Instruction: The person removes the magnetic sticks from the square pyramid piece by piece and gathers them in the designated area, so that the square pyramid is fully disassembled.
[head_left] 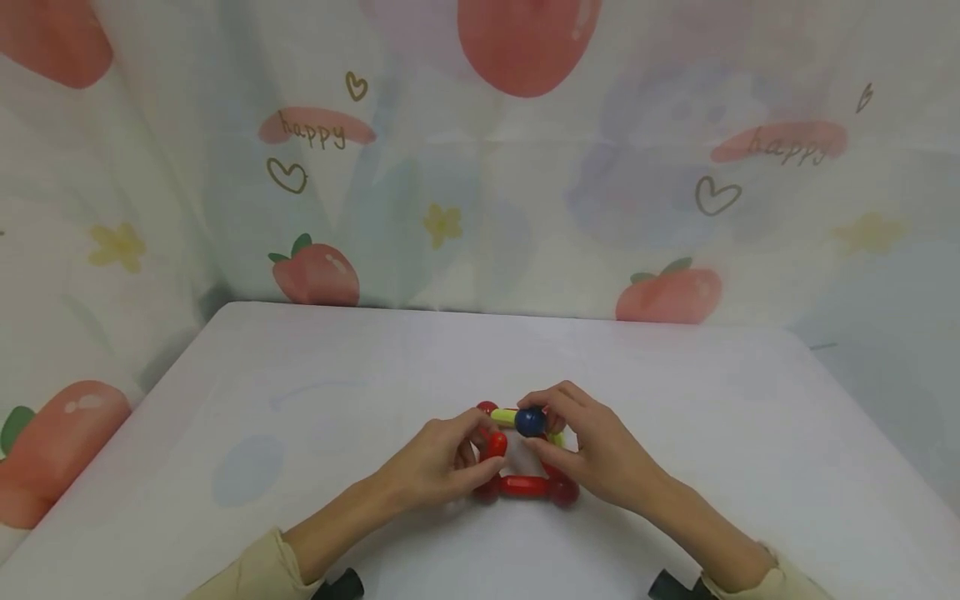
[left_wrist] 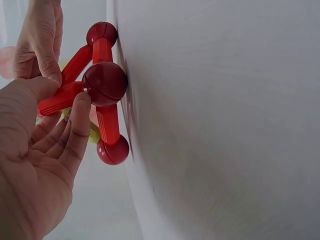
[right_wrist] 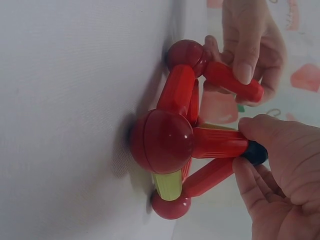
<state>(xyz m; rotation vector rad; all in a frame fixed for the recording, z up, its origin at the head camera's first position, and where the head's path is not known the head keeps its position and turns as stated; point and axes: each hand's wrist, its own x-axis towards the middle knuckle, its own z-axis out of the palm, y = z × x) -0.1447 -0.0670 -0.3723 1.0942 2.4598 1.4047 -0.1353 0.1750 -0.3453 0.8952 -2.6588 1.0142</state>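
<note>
Counted by comparing all views: one blue ball (head_left: 530, 422), four red balls (right_wrist: 162, 141), two yellow-green rods (right_wrist: 169, 186) and several red rods (head_left: 525, 486), together forming one pyramid-like frame. Place of the frame: on the white surface (head_left: 337, 367), near 6 o'clock of the head view.

At 9 o'clock of the frame, the left hand (head_left: 442, 458), with its grip pinching one leaning red rod (right_wrist: 232, 81) between thumb and fingers; lower end at the 7 o'clock red ball, upper end free and apart from the blue ball. At 3 o'clock, the right hand (head_left: 600, 437), with its grip pinching the blue ball at the top.

Balls round and glossy, the red ones with a thin seam. Rods short, plastic-looking, with fine ridges along the length. Around the base, red balls at 1, 5, 7 and 11 o'clock.

Hidden in the head view, behind the right hand: the 1 o'clock red ball. Mostly covered by fingers in the right wrist view: the blue ball. Cut off at 7 and 5 o'clock of the head view: two pale sleeves (head_left: 262, 567). Hard to make out: the exact number of red rods.
</note>
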